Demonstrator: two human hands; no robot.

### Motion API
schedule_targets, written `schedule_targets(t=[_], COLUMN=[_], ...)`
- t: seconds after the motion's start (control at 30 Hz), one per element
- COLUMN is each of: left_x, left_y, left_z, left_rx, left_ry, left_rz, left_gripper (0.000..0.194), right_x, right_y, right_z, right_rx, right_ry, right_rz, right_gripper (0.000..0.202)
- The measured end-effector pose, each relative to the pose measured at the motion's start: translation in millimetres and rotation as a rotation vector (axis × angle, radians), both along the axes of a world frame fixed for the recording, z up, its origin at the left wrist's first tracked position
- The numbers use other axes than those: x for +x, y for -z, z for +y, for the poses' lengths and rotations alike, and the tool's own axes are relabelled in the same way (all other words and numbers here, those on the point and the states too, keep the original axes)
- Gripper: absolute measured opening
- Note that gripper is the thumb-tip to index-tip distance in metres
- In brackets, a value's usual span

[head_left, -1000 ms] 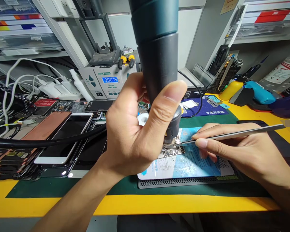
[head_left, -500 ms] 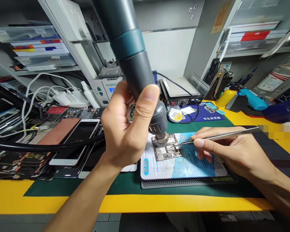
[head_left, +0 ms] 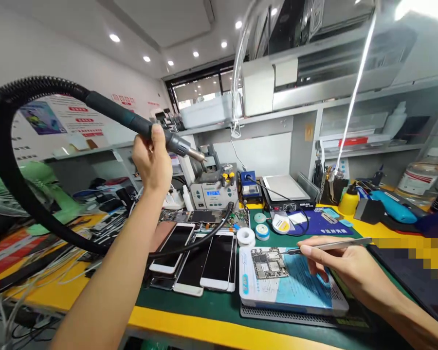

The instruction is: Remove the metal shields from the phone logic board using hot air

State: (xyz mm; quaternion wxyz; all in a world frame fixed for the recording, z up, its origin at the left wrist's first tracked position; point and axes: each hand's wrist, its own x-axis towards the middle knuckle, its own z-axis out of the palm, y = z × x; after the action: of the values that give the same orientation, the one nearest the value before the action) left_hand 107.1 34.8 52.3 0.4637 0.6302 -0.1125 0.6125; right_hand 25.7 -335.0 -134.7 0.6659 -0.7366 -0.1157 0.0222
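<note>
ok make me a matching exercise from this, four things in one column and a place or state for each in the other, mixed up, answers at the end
Things
1. black handpiece
2. tweezers
3. circuit board
4. station display

Places and states
A. lying on the blue and white slab
B. lit blue
C. held in the left hand, above the bench
D. held in the right hand

Right pairs
1-C, 2-D, 3-A, 4-B
</note>
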Motion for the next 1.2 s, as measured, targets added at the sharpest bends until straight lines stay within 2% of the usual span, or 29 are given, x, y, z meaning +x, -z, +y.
schedule_targets(t=[0.07,0.13,0.2,0.27,0.47,0.73,1.0,1.2], left_x=[14.4,30.5,47.2,63.3,96.3,108.3,118.7,111.3], left_y=[-30.2,-53.5,-67.2,-72.0,-63.1,-43.1,-34.6,-39.8], left_z=[18.5,27.2,26.0,17.0,-18.1,-33.3,-33.3,-36.1], left_rx=[-0.06,-0.078,-0.05,0.004,0.158,0.334,0.385,0.394], left_ry=[-0.138,-0.225,-0.275,-0.302,-0.4,-0.489,-0.482,-0.45], left_rz=[-0.023,0.005,0.077,0.169,0.46,0.722,0.875,0.801], left_gripper=[0.038,0.034,0.031,0.031,0.035,0.037,0.037,0.036], right_x=[-1.0,-1.7,-2.0,-1.7,1.9,3.8,4.2,1.1], right_y=[0.3,-0.2,-1.5,-3.1,-6.2,-7.5,-5.3,-14.7], right_z=[1.2,2.4,3.2,3.6,0.5,-4.8,-5.5,-2.9], right_rx=[0.026,0.046,0.058,0.063,0.047,0.014,-0.018,-0.046], right_ry=[0.024,0.048,0.069,0.087,0.101,0.052,0.062,0.035], right_rz=[-0.008,-0.018,-0.025,-0.029,-0.019,0.001,-0.013,-0.027], right_gripper=[0.038,0.039,0.04,0.04,0.044,0.043,0.037,0.042])
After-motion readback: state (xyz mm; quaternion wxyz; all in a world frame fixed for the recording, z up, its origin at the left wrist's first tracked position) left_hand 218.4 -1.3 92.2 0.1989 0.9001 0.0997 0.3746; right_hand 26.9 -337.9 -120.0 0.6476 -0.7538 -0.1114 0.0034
